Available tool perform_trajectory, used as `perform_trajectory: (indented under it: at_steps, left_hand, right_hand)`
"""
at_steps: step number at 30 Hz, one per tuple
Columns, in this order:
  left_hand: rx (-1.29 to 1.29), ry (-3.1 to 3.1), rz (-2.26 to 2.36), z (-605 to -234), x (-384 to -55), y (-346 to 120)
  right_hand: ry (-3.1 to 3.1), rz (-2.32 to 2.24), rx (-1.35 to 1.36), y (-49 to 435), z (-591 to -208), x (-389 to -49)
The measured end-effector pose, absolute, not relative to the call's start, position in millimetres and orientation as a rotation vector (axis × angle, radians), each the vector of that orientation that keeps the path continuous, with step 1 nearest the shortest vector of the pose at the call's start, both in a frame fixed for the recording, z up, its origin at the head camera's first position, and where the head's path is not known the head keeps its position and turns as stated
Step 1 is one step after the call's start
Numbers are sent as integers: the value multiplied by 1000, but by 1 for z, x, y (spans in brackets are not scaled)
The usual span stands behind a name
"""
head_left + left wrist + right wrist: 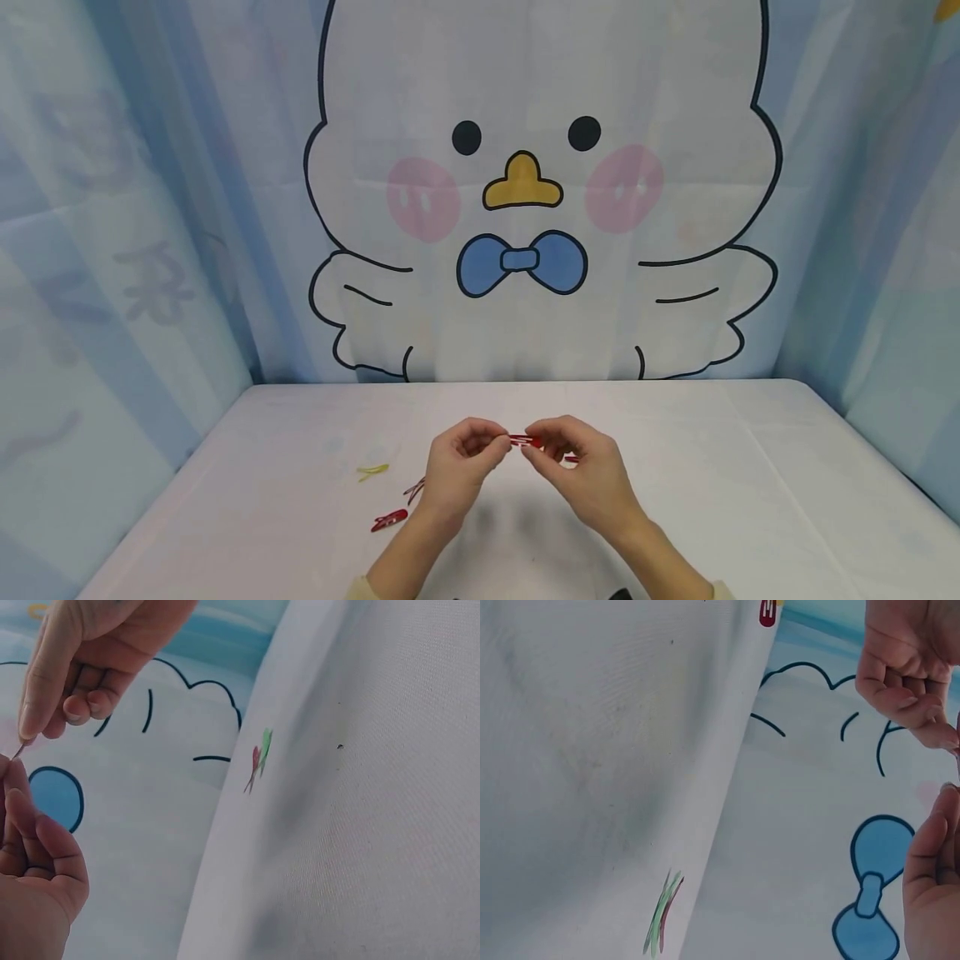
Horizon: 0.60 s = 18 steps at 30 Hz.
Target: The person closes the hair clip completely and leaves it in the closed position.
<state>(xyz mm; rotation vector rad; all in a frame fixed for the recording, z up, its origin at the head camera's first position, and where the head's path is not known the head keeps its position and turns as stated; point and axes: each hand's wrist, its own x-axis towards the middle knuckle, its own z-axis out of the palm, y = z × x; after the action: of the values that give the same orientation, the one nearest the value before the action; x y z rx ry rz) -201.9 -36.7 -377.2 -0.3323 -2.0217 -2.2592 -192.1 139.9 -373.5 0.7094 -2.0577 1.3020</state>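
Note:
A red snap hair clip (pixel 519 440) is held up above the table between both hands. My left hand (pixel 459 471) pinches its left end between thumb and fingertips. The other end is pinched by my right hand (pixel 588 475), whose fingers hide part of it. Seen edge-on in the left wrist view, the hair clip (pixel 20 750) is just a thin sliver between the fingertips. On the table left of my left hand lie a yellow clip (pixel 372 470), a red clip (pixel 390 521) and a darker red clip (pixel 415 490), which the left hand partly covers.
Green and red clips (pixel 261 761) lie together on the white table (pixel 712 467); in the head view the right hand hides most of them. A curtain (pixel 525 333) with a cartoon bird hangs along the far edge, and more curtains flank both sides.

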Motion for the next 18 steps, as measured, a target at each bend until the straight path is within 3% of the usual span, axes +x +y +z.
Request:
perform_trajectory:
  at_steps: [18]
  left_hand:
    - [-353, -2069, -2281, -379, -202, -40]
  right_hand:
    - [-2158, 1330, 720, 143, -374, -192]
